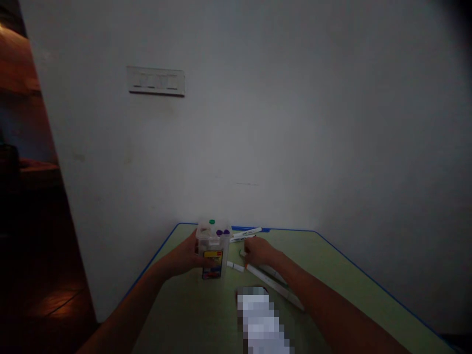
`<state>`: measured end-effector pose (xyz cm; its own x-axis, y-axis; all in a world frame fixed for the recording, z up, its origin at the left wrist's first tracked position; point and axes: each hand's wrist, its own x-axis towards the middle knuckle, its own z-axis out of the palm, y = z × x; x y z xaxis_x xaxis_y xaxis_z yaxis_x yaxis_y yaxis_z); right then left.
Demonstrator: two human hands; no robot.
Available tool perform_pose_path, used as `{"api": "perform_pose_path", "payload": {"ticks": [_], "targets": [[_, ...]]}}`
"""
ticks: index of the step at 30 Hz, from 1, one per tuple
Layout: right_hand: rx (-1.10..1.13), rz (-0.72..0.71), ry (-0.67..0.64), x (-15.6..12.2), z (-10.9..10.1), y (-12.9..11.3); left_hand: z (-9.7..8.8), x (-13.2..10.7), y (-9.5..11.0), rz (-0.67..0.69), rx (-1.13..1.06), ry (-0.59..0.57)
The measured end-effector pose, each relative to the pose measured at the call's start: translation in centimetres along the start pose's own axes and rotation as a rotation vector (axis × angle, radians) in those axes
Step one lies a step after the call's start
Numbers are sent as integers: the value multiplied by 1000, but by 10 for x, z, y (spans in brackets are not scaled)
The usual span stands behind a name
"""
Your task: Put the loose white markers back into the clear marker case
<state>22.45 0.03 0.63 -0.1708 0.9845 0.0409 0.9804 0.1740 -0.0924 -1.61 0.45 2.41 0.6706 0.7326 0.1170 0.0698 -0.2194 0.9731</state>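
A clear plastic marker box (213, 250) stands upright on the green table (332, 275), with green and purple marker caps showing at its top and a yellow and red label on its front. My left hand (188, 258) is wrapped round the box's left side. My right hand (258, 251) rests on the table just right of the box, fingers curled over a white marker (236, 267) lying there. Whether it grips that marker is hard to tell in the dim light.
Two white markers (246, 234) lie near the table's far edge against the white wall. More white markers (275, 286) lie under my right forearm. A blurred-out patch (260, 319) sits on the near table. A switch plate (155, 81) is on the wall.
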Motion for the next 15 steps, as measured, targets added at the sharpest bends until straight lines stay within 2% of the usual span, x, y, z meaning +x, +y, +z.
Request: {"api": "perform_pose_path", "payload": {"ticks": [3,6,9,15], "targets": [[101,-57,40,-19,-9,6,0,0,-2,7,-15,10],[431,-136,142,-48,-18,13,-2,1,-5,0,-16,6],[712,-171,188,-76,-24,17,-5,3,-9,-2,9,0],[840,-148,218,-103,-29,15,-5,1,-8,-17,44,-5]]}}
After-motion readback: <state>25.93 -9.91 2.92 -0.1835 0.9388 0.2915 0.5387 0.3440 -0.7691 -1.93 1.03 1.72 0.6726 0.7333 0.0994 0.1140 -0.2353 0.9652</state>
